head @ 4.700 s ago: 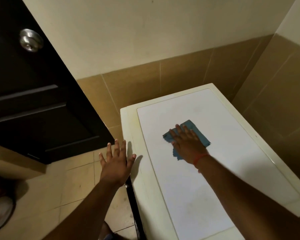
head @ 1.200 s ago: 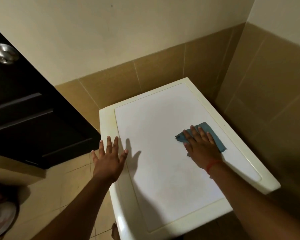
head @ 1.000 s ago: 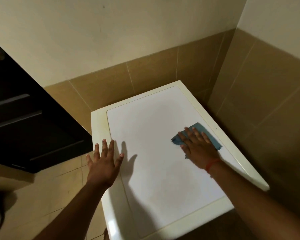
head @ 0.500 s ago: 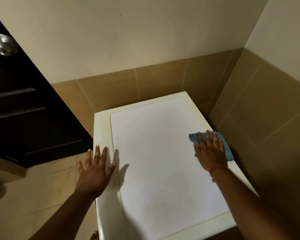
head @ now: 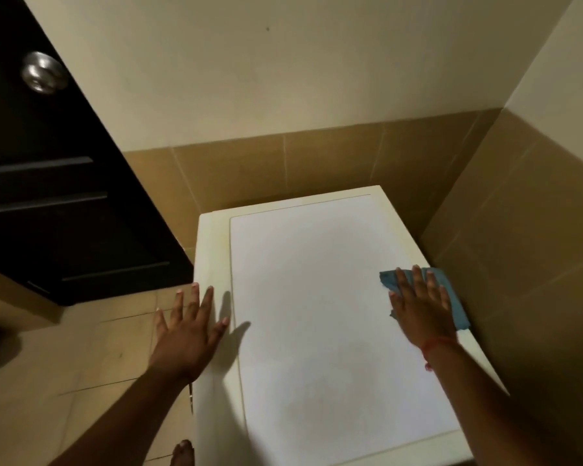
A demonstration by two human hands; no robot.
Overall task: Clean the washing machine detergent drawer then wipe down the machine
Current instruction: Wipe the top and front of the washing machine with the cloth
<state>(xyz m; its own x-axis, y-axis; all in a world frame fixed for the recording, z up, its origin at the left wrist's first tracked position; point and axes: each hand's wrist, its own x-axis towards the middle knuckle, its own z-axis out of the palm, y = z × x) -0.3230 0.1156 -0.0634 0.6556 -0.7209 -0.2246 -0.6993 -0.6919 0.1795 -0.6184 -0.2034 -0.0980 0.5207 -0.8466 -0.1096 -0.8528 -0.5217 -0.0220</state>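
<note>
The washing machine [head: 303, 297] stands in a tiled corner, and I look down on its white flat top with a cream rim. A blue cloth [head: 451, 297] lies at the right edge of the top. My right hand [head: 421, 307] presses flat on the cloth with straight fingers, and a red thread circles the wrist. My left hand [head: 191, 327] is spread with straight fingers at the machine's left rim. It holds nothing. The detergent drawer is out of sight.
A dark door [head: 58, 183] with a metal knob [head: 42, 72] stands at the left. Brown wall tiles [head: 505, 264] close in behind and right of the machine. Beige floor tiles [head: 91, 361] lie at the left, with a bare foot [head: 182, 454] at the bottom.
My right hand slid the cloth from the middle of the top over to its right edge. The left hand stayed by the left rim while the view shifted.
</note>
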